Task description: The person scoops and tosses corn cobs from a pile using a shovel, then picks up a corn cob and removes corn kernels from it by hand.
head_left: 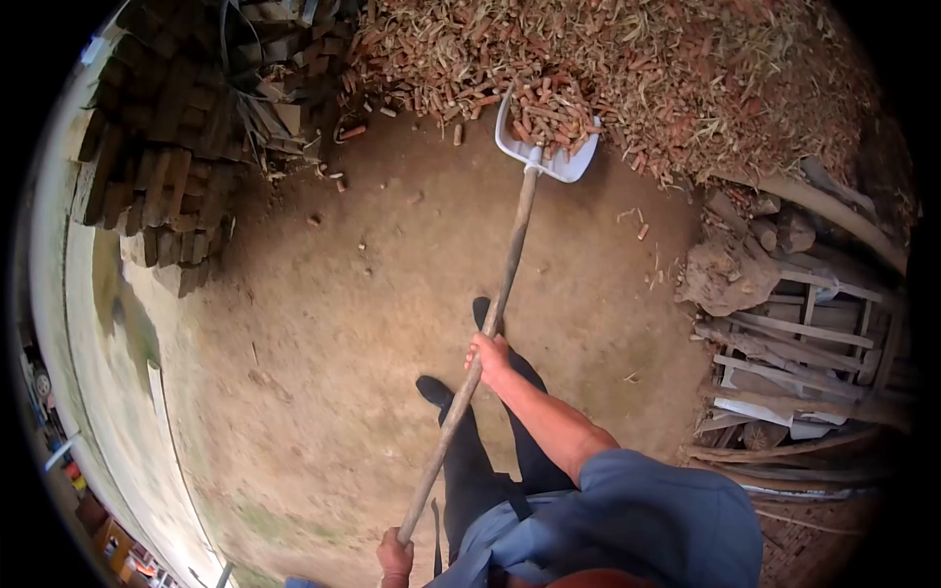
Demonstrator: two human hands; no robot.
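Note:
A long wooden handle [515,245] runs from the lower middle up to a white shovel blade [567,169]. My right hand [489,359] is wrapped round the middle of the handle. Near its lower end, my left hand [395,555] grips the same handle. Reddish corn cobs [551,116] lie on the blade, which touches the front edge of a big heap of cobs and husks [676,78].
Stacked wood blocks [162,181] stand at the upper left. At the right are a tree stump [725,269], wooden frames [804,343] and branches. A few loose cobs lie on the dirt floor [333,294]. My feet are below the blade, near the handle.

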